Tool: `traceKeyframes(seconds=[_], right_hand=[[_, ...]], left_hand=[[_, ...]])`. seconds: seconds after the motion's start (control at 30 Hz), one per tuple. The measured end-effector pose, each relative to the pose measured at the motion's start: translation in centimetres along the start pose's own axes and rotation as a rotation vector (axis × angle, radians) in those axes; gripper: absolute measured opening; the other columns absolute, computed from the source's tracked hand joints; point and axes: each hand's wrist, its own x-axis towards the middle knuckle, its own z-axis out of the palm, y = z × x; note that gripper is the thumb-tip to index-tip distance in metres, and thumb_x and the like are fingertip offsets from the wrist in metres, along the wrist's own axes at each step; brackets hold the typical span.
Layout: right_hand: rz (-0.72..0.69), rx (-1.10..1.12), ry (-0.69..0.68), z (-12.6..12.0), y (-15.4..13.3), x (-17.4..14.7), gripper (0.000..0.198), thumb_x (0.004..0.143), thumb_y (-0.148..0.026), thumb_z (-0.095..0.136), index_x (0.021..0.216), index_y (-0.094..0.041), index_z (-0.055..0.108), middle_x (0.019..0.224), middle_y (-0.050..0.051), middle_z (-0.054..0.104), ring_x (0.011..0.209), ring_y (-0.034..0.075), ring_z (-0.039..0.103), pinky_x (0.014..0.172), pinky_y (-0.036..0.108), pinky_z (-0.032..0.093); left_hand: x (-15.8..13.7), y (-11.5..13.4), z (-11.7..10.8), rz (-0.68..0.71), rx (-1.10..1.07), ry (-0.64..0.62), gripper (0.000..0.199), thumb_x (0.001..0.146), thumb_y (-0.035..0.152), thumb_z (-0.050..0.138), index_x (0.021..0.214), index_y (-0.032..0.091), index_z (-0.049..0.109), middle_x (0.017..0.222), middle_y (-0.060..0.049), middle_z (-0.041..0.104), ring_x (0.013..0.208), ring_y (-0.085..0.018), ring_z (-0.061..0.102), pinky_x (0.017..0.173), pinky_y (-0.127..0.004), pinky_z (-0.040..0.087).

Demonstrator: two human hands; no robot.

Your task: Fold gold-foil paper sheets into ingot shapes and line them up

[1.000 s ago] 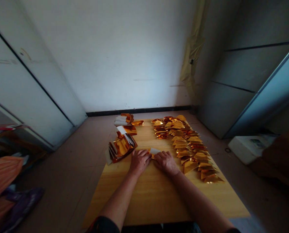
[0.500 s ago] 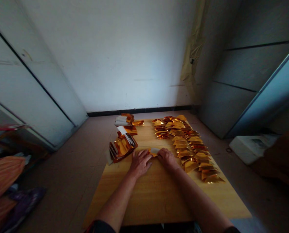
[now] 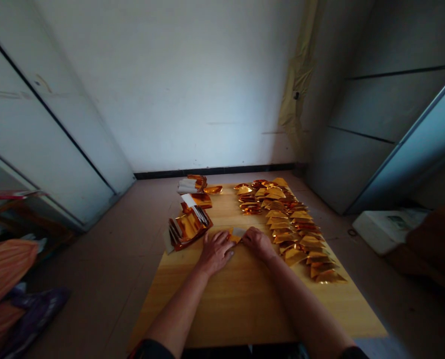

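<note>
A partly folded sheet of gold foil paper (image 3: 236,235), its pale backing showing on one side, lies on the wooden table between my hands. My left hand (image 3: 216,250) rests on the sheet's left end, fingers laid out flat and thumb apart. At the other end, my right hand (image 3: 258,243) has its fingers curled and pinched on the sheet's edge. The fingertips partly cover the sheet. Left of my left hand is a stack of flat gold foil sheets (image 3: 190,227). To the right, rows of folded gold foil pieces (image 3: 280,224) fill the table's side.
A second bundle of foil sheets (image 3: 187,186) and a single folded piece (image 3: 212,190) lie at the table's far left. The wooden table (image 3: 245,309) stands before a white wall (image 3: 192,99). A white box (image 3: 379,229) is on the floor at right, orange cloth (image 3: 7,274) at left.
The paper's pale part is angled differently between my hands, with a slanted gold fold now showing. My right hand has shifted very slightly; my left hand stays in place.
</note>
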Motion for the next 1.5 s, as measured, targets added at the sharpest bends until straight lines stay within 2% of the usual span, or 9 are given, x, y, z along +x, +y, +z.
traceKeyframes(seconds=[0.3, 0.6, 0.77, 0.9, 1.07, 1.23, 1.5], right_hand=[[0.046, -0.192, -0.103, -0.4, -0.8, 1.1, 0.025, 0.096, -0.033, 0.039, 0.098, -0.019, 0.060, 0.104, 0.008, 0.061, 0.087, 0.015, 0.063, 0.065, 0.022, 0.042], [0.017, -0.229, -0.143, -0.7, -1.2, 1.2, 0.026, 0.096, -0.033, 0.039, 0.101, -0.018, 0.060, 0.107, 0.010, 0.060, 0.086, 0.017, 0.064, 0.066, 0.023, 0.044], [0.018, -0.253, -0.139, -0.9, -1.4, 1.2, 0.024, 0.096, -0.029, 0.039, 0.101, -0.018, 0.059, 0.106, 0.009, 0.061, 0.085, 0.017, 0.064, 0.064, 0.023, 0.043], [0.033, -0.230, -0.135, -1.2, -1.7, 1.1, 0.021, 0.095, -0.029, 0.042, 0.098, -0.019, 0.060, 0.105, 0.009, 0.061, 0.084, 0.016, 0.064, 0.062, 0.022, 0.041], [0.072, -0.174, -0.114, -1.2, -1.5, 1.0, 0.018, 0.092, -0.032, 0.048, 0.096, -0.019, 0.060, 0.103, 0.007, 0.061, 0.085, 0.015, 0.063, 0.061, 0.022, 0.038], [0.091, -0.055, -0.073, -1.0, -0.8, 0.9, 0.012, 0.088, -0.025, 0.051, 0.093, -0.020, 0.061, 0.100, 0.004, 0.061, 0.084, 0.013, 0.061, 0.060, 0.021, 0.035], [0.143, 0.092, -0.053, -1.0, -0.4, 1.1, 0.017, 0.083, -0.014, 0.050, 0.089, -0.019, 0.064, 0.098, 0.003, 0.063, 0.083, 0.012, 0.058, 0.064, 0.019, 0.035]], left_hand=[[-0.2, 0.1, 0.0, 0.005, -0.005, 0.006, 0.029, 0.087, 0.033, 0.054, 0.114, 0.038, 0.060, 0.139, -0.004, 0.050, 0.128, -0.027, 0.042, 0.106, -0.063, 0.021], [-0.2, 0.5, -0.3, -0.007, -0.008, -0.012, 0.025, 0.086, 0.031, 0.053, 0.110, 0.032, 0.060, 0.137, -0.005, 0.051, 0.128, -0.026, 0.041, 0.106, -0.062, 0.021], [-0.3, 0.6, -0.2, -0.002, -0.011, -0.015, 0.036, 0.085, 0.033, 0.055, 0.122, 0.034, 0.053, 0.138, -0.006, 0.049, 0.129, -0.027, 0.039, 0.107, -0.064, 0.019], [-0.3, 0.6, -0.1, 0.001, 0.011, -0.035, 0.037, 0.087, 0.035, 0.053, 0.124, 0.040, 0.052, 0.141, -0.006, 0.045, 0.130, -0.029, 0.038, 0.105, -0.067, 0.017], [-0.4, 0.6, 0.0, -0.007, 0.020, -0.015, 0.034, 0.087, 0.036, 0.054, 0.120, 0.040, 0.056, 0.141, -0.006, 0.045, 0.129, -0.029, 0.039, 0.106, -0.066, 0.018], [-0.4, 0.7, 0.1, -0.021, 0.015, 0.000, 0.034, 0.085, 0.035, 0.056, 0.118, 0.040, 0.058, 0.140, -0.005, 0.047, 0.128, -0.029, 0.041, 0.105, -0.066, 0.021], [-0.3, 0.9, 0.1, -0.030, 0.016, 0.005, 0.033, 0.084, 0.034, 0.058, 0.117, 0.040, 0.059, 0.140, -0.005, 0.048, 0.127, -0.029, 0.042, 0.103, -0.066, 0.025]])
